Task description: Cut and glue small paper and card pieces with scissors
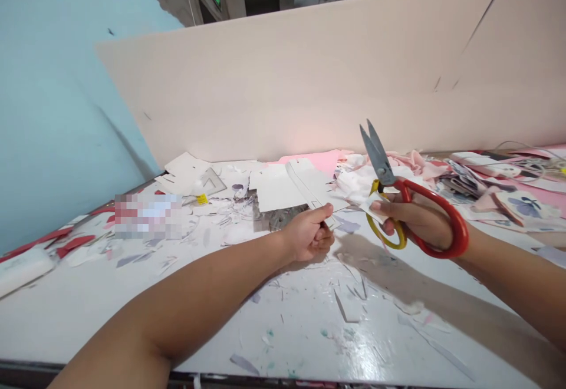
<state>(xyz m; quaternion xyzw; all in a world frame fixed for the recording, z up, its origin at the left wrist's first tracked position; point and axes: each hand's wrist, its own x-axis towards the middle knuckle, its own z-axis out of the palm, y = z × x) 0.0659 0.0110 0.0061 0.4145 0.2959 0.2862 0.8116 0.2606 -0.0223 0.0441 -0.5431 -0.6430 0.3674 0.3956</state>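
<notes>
My left hand (309, 234) is closed, thumb against curled fingers, on the near end of a white card piece (305, 181) with a thin dark line along it. Other white sheets lie under or beside this piece; I cannot tell where each one ends. To the right, my right hand (418, 218) grips scissors (381, 162) with one red and one yellow handle loop. Their blades point up and away, slightly parted and apart from the card. A small white scrap (372, 206) is pinched between my right thumb and fingers.
Paper and fabric offcuts litter the white tabletop (283, 324). Pink and white cloth pieces (411, 165) are heaped at the back right. A pale board (309, 82) stands along the back edge. Red scraps (75, 244) and a white roll-like object (24, 271) lie at left.
</notes>
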